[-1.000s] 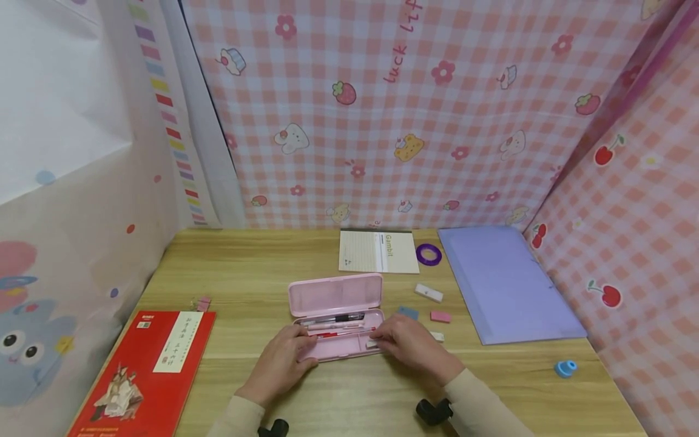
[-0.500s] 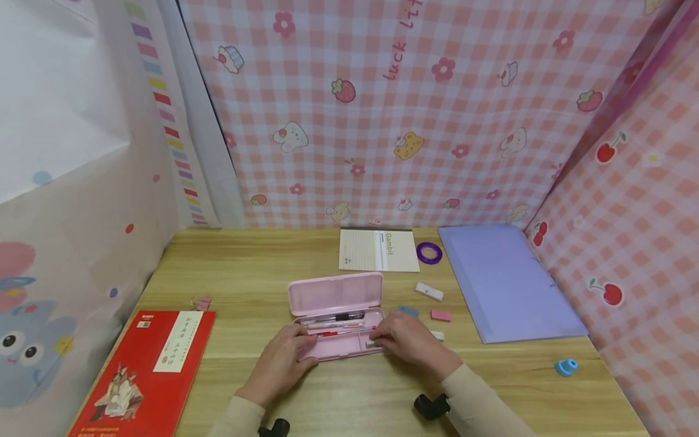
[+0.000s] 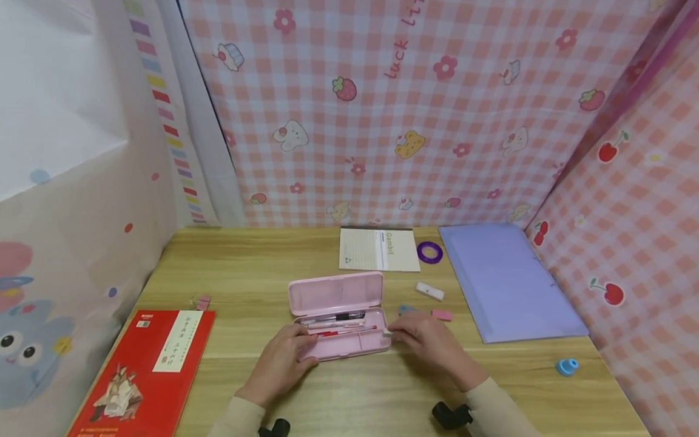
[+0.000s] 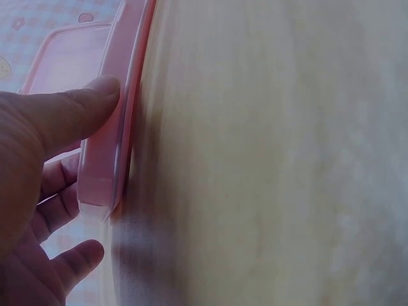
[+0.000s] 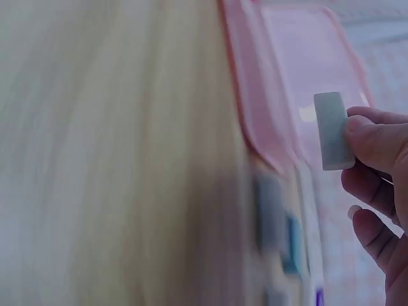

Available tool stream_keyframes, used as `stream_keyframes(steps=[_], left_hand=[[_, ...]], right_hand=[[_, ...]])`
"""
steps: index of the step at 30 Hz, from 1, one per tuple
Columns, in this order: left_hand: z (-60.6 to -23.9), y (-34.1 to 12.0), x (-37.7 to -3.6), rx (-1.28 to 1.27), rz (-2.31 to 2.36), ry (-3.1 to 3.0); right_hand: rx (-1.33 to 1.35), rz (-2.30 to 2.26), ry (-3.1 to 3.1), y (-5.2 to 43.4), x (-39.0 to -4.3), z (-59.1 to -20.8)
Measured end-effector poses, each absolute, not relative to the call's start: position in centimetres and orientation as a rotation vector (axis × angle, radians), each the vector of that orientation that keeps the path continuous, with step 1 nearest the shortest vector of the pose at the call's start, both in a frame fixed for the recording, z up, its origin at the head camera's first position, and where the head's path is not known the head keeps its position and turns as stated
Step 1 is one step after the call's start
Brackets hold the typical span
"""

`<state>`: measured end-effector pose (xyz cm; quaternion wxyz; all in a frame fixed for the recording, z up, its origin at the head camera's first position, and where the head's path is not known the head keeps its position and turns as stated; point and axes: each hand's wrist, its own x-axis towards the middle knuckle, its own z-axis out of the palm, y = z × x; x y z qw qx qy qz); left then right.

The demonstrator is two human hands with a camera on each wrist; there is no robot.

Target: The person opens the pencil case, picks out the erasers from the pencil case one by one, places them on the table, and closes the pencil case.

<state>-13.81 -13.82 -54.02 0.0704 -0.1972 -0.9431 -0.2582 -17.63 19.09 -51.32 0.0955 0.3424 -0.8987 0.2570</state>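
Note:
A pink pencil case (image 3: 340,348) lies open on the table, its lid (image 3: 335,294) tipped back. Inside are a black-capped pen (image 3: 349,315), a red pen (image 3: 330,333) and other slim pens. My left hand (image 3: 281,361) grips the case's left end; in the left wrist view the thumb presses the front wall (image 4: 102,166), fingers behind. Between thumb and fingers my right hand (image 3: 431,343) pinches a white eraser (image 5: 333,131), just beyond the case's right end. The right-hand compartment shows nothing inside.
Behind my right hand lie a blue eraser (image 3: 406,309), a pink one (image 3: 442,315) and a white one (image 3: 429,291). Further off are a notebook (image 3: 363,250), purple tape roll (image 3: 429,252) and purple folder (image 3: 513,285). A red book (image 3: 147,370) lies left, a blue cap-like piece (image 3: 567,366) right.
My right hand has lifted the white eraser from the case's right compartment and moved it right, past the case's end. The left hand stays on the case.

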Motion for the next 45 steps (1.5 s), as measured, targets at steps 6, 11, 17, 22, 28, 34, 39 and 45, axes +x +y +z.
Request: stream_keyframes(steps=[6,11,17,22,28,34,39,45], left_hand=[[-53.8,-13.8,-13.8,-0.588,-0.757,-2.829],[-53.4,-13.9,-13.8,-0.582,-0.758,-2.853],[-53.1,-14.0,-13.9,-0.583,-0.77,-2.859],[-53.1,-13.9,-13.9,-0.585,-0.77,-2.86],[-53.3,-13.7,-13.9,-0.588,-0.772,-2.868],[-53.3,-13.6,-13.8,-0.599,-0.767,-2.866],[-53.3,-13.6,-13.8,-0.594,-0.762,-2.875],[-53.3,-13.5,-13.7,-0.585,-0.761,-2.882]], right_hand=[[0.753,0.73,-2.673,26.1,-17.2,-51.0],[0.559,0.634,-2.788,30.3,-16.7,-51.3],[0.599,0.596,-2.88,31.6,-16.5,-52.1],[0.609,0.578,-2.883,31.4,-16.8,-52.5],[0.576,0.586,-2.883,31.2,-17.0,-52.9],[0.665,0.558,-2.823,31.0,-17.0,-53.8],[0.688,0.531,-2.802,30.8,-17.1,-54.2],[0.699,0.556,-2.811,30.6,-17.0,-54.2]])
